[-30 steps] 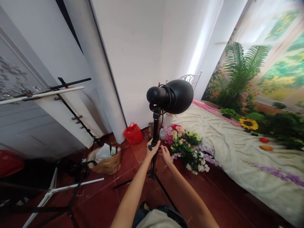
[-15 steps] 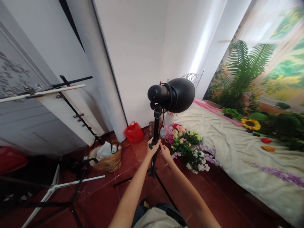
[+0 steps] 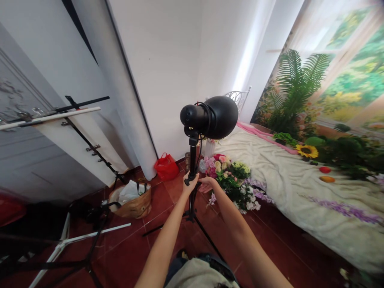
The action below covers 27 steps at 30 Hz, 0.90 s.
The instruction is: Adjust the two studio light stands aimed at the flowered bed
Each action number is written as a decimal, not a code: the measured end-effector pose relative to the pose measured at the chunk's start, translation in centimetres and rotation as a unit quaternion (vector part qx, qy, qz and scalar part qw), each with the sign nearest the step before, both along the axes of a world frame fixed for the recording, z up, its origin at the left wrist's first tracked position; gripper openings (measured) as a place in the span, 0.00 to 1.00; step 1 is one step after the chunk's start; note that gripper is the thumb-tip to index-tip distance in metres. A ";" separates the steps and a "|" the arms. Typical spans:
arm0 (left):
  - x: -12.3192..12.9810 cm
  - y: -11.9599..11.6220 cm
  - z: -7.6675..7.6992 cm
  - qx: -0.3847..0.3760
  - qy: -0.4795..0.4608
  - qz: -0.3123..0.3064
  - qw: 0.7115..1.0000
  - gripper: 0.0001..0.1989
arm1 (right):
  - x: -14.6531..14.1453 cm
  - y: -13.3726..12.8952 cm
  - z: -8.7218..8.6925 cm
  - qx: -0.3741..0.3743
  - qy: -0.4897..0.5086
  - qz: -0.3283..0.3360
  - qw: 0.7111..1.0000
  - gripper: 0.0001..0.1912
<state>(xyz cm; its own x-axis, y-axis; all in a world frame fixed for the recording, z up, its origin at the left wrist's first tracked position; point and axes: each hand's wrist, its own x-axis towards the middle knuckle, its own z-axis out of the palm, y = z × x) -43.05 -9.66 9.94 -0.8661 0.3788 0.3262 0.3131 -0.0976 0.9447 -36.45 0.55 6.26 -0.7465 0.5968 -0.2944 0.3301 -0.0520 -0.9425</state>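
Note:
A black studio lamp (image 3: 222,118) with a wide reflector sits on top of a black light stand (image 3: 192,160), its cord looped around the housing. My left hand (image 3: 190,184) is wrapped around the stand's pole just below a clamp collar. Close by on the right of the pole is my right hand (image 3: 207,185), its fingers loosely stretched toward the collar's knob. Whether those fingertips touch the knob is hard to make out. Beneath both hands, the stand's legs spread over the red tiled floor (image 3: 168,212).
Artificial flowers (image 3: 231,176) lie right of the stand, beside a bed with a cream blanket (image 3: 288,180). A red bag (image 3: 167,166) and a wicker basket (image 3: 135,204) stand to the left. A backdrop stand (image 3: 87,140) and white stand legs (image 3: 96,231) occupy the far left.
My right hand's fingers have loosened from a pinch near the collar and stretched out. My left hand stays on the pole. The whole view has shifted slightly.

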 end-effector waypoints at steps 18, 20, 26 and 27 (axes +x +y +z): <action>0.0 0.0 0.1 0.012 0.001 -0.007 1.000 0.12 | 0.7 -0.6 -3.7 0.449 0.089 0.065 0.887 0.24; 0.0 0.0 -0.1 0.015 0.006 -0.003 1.000 0.12 | 0.2 -0.4 -3.9 0.456 0.086 0.062 0.883 0.24; 0.1 -0.2 0.1 -0.004 0.010 -0.007 1.000 0.11 | -1.2 0.3 -3.3 0.404 0.031 0.082 0.910 0.20; 0.2 -0.3 0.2 -0.004 0.007 -0.004 1.000 0.11 | -1.2 0.4 -2.8 0.366 0.013 0.082 0.927 0.18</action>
